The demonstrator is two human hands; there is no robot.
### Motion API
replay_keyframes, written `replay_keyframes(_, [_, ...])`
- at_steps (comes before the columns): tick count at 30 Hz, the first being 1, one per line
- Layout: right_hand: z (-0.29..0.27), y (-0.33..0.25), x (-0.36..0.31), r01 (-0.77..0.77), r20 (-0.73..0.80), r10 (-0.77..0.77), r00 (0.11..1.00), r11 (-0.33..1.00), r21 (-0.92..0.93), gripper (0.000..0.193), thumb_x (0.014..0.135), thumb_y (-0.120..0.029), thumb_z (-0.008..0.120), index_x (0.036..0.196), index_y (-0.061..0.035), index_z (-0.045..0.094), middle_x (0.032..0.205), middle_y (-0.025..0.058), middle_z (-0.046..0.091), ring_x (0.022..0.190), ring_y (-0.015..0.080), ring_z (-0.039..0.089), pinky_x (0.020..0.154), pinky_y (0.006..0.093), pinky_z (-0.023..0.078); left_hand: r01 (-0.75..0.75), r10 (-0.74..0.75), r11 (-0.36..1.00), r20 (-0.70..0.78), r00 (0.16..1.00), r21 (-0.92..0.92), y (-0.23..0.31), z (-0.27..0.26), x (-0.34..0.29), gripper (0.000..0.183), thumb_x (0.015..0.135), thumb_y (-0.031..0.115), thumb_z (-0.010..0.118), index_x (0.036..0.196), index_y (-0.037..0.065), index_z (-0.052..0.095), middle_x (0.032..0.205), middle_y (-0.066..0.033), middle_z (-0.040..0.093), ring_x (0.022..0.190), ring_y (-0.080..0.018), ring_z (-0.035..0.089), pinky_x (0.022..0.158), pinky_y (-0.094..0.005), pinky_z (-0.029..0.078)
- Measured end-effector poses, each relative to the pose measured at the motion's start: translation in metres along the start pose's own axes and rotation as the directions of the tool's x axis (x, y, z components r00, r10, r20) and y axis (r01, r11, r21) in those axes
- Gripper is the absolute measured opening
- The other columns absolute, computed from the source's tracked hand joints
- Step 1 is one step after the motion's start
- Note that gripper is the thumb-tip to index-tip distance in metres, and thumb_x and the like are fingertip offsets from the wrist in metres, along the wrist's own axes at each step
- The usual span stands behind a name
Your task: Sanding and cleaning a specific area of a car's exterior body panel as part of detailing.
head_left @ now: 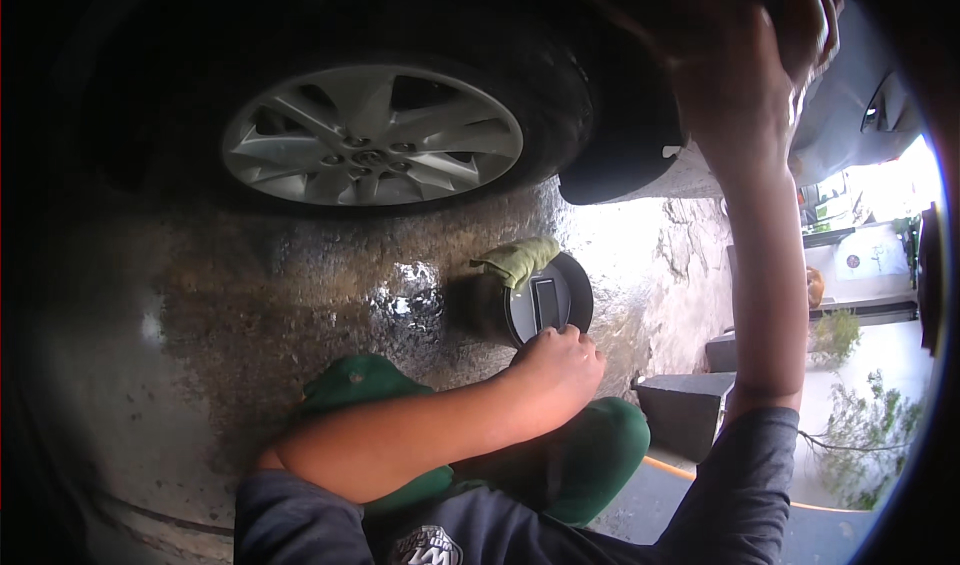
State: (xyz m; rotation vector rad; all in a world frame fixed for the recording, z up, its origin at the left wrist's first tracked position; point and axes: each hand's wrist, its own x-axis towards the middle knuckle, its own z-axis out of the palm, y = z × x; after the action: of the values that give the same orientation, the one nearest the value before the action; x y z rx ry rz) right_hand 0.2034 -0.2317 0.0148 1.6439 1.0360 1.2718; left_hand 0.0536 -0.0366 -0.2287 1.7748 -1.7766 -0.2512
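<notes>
My left hand is closed at the near rim of a dark bucket, its fingertips at the edge. A green cloth hangs over the bucket's far rim. Inside the bucket lies a pale surface bearing a dark rectangle; whether it is a reflection, I cannot tell. My right arm reaches up, and the right hand is against the car's dark bodywork beside the wheel arch. Shadow and blur hide most of its fingers and anything under them. To its left is the car wheel, with a silver spoked rim and black tyre.
Wet, brownish concrete floor spreads beneath the wheel and bucket. My bent knees in green trousers are close to the bucket. A grey block, plants and a white wall stand on the right. The car body fills the upper right.
</notes>
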Motion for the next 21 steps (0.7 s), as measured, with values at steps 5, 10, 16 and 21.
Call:
replay_keyframes(5, [0.008, 0.004, 0.026, 0.046, 0.006, -0.046, 0.999, 0.998, -0.038, 0.031, 0.070, -0.017, 0.081, 0.086, -0.0102, 0.056, 0.149, 0.0252, 0.045, 0.140, 0.0416, 0.038, 0.117, 0.0578, 0.025, -0.022, 0.022, 1.000, -0.044, 0.999, -0.017, -0.001, 0.001, 0.000, 0.013, 0.082, 0.013, 0.062, 0.089, 0.004, 0.066, 0.089, -0.0108, 0.066, 0.086, -0.0244, 0.067, 0.068, -0.0363, 0.055])
replay_keyframes(10, [0.008, -0.004, 0.055, 0.047, 0.049, -0.043, 0.998, 0.994, -0.096, 0.032, 0.070, -0.022, 0.082, 0.086, -0.0103, 0.056, 0.148, 0.0259, 0.045, 0.140, 0.0414, 0.039, 0.116, 0.0587, 0.025, -0.041, 0.041, 0.999, -0.037, 0.998, -0.010, -0.005, 0.013, 0.006, 0.014, 0.080, 0.014, 0.064, 0.089, 0.004, 0.067, 0.088, -0.0106, 0.067, 0.085, -0.0250, 0.067, 0.067, -0.0357, 0.056])
replay_keyframes(16, [0.002, -0.009, 0.052, -0.016, 0.096, 0.023, 0.995, 0.998, -0.068, 0.026, 0.074, -0.020, 0.078, 0.084, -0.0092, 0.057, 0.151, 0.0230, 0.043, 0.143, 0.0403, 0.035, 0.120, 0.0611, 0.020, -0.019, 0.018, 1.000, -0.042, 0.999, -0.006, -0.003, 0.008, 0.003, 0.016, 0.080, 0.015, 0.065, 0.091, 0.004, 0.069, 0.089, -0.0109, 0.068, 0.084, -0.0257, 0.068, 0.066, -0.0371, 0.056])
replay_keyframes(21, [0.013, -0.043, 0.073, -0.411, 0.400, 0.289, 0.870, 0.874, 0.261, 0.036, 0.075, -0.019, 0.084, 0.104, -0.0120, 0.064, 0.139, 0.0184, 0.051, 0.130, 0.0377, 0.046, 0.104, 0.0520, 0.037, -0.014, 0.016, 0.998, 0.032, 0.999, -0.061, -0.003, 0.019, 0.013, 0.014, 0.080, 0.014, 0.065, 0.089, 0.004, 0.071, 0.091, -0.0107, 0.070, 0.086, -0.0253, 0.068, 0.065, -0.0383, 0.056])
